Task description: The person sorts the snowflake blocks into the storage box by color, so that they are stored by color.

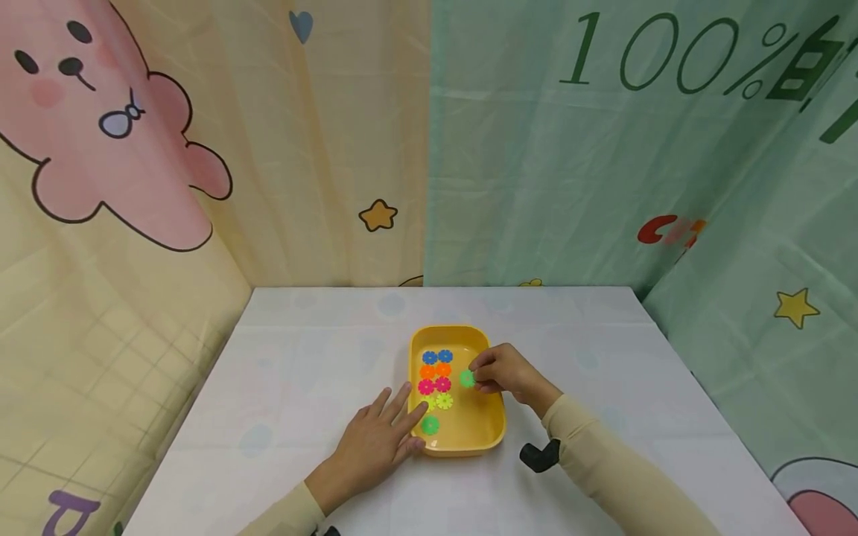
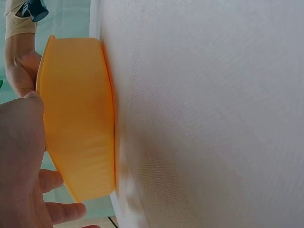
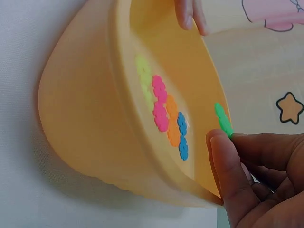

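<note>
A yellow plastic tray (image 1: 476,428) with raised walls stands on the table. My right hand (image 1: 515,374) pinches a light green snowflake disc (image 3: 222,118) between thumb and fingers, above the tray's right part. At the tray's left edge rests my left hand (image 1: 374,445), its fingers spread over the rim. Inside, along the left side, lie pairs of discs: blue (image 1: 438,356), orange (image 1: 436,370), pink (image 1: 434,385) and yellow (image 1: 444,401). A single green disc (image 1: 430,425) lies below them. My left fingers partly hide one yellow disc in the head view.
The white table (image 1: 322,350) reaches back to a cream curtain (image 1: 322,149) and a green curtain (image 1: 536,171). A black wrist device (image 1: 540,455) hangs under the right sleeve (image 1: 603,454), over the table.
</note>
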